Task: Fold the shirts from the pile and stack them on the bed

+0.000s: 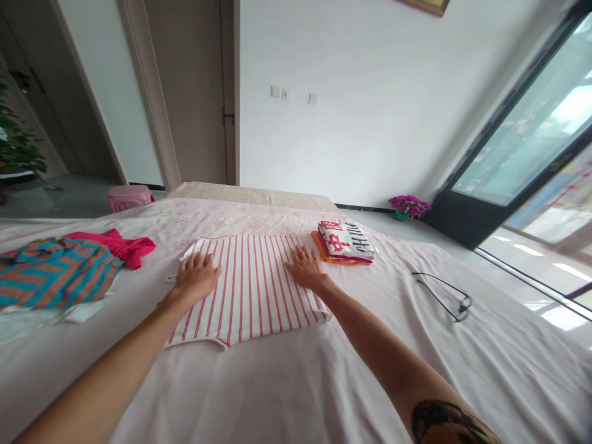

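A white shirt with thin red stripes (252, 283) lies spread flat on the pale pink sheet, its sides turned in so it forms a rough rectangle. My left hand (198, 274) rests palm down on its left edge, fingers stretched out. On the right edge my right hand (305, 266) presses flat, fingers spread. A small pale tag-like piece (171, 278) pokes out beside my left hand. Just beyond my right hand sits a stack of folded clothes (346, 240), white with red and black lettering on top and orange underneath.
A heap of unfolded clothes, striped teal and brown (60, 271) with a bright pink garment (134, 250), lies at the left. Eyeglasses (456, 302) rest on the sheet (393, 345) at the right. Past the bed stand a pink stool (130, 197) and purple flowers (409, 206).
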A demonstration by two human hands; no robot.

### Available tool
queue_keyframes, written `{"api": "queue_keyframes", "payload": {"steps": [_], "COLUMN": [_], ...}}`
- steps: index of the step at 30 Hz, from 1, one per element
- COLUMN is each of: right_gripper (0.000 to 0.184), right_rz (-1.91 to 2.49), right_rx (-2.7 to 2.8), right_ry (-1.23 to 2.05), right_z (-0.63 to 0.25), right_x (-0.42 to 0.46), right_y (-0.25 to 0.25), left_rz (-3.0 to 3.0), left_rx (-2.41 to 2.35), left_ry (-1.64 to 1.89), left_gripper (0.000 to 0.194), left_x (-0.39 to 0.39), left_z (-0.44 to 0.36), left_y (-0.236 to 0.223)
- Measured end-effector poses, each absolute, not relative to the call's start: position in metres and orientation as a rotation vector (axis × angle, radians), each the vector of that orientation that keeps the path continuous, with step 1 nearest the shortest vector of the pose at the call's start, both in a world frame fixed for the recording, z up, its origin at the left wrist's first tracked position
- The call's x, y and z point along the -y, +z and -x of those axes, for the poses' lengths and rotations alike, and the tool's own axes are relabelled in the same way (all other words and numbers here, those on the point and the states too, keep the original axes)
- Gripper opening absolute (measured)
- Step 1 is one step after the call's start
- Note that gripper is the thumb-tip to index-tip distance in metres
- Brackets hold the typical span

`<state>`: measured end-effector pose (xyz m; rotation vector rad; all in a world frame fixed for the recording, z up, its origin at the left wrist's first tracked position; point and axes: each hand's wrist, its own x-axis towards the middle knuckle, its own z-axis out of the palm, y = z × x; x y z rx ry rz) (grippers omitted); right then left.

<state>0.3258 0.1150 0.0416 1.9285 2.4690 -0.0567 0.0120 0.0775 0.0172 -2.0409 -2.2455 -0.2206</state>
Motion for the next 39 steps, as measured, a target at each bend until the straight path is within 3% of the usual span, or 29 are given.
{"api": "queue_keyframes", "payload": {"steps": [4, 11, 19, 25, 28, 34, 39], "right_gripper": [0.061, 0.067, 0.054, 0.033, 0.022, 0.016, 0.032], "right_rz": [-1.711, -1.602, -2.139, -2.490, -2.327, -1.713, -1.415], "right_rx": [-2.733, -2.856, -2.555, -2.765, -3.006, -3.109, -3.063], "right_ry": [-0.111, -0.143, -0.090, -0.238, -0.270, -0.643, -0.655], "right_z": [-0.296, -0.314, -0.409, -0.431, -0.426, -0.418, -0.427], "right_x": [-0.052, 0.008, -0.010, -0.007, 0.003, 0.013, 0.012], "right_y": [0.043, 0.029, 0.028, 0.030, 0.035, 0.048, 0.063], "left_rz": [2.266, 2.575, 2.560, 2.568, 2.631, 2.936, 2.903], "left_rx": [2.064, 1.707, 1.635, 1.639, 1.632, 1.603, 1.684], "left_ry": [-0.313, -0.378, -0.424, -0.422, -0.394, -0.445, -0.537], "left_gripper": [0.059, 0.059, 0.055, 0.053, 0.054, 0.051, 0.042], "left_x": [-0.032, 0.032, 0.038, 0.041, 0.043, 0.060, 0.084], "left_z": [-0.058, -0.079, -0.065, -0.067, -0.063, -0.018, 0.036], "left_y": [0.027, 0.008, 0.006, 0.008, 0.012, 0.031, 0.047]}}
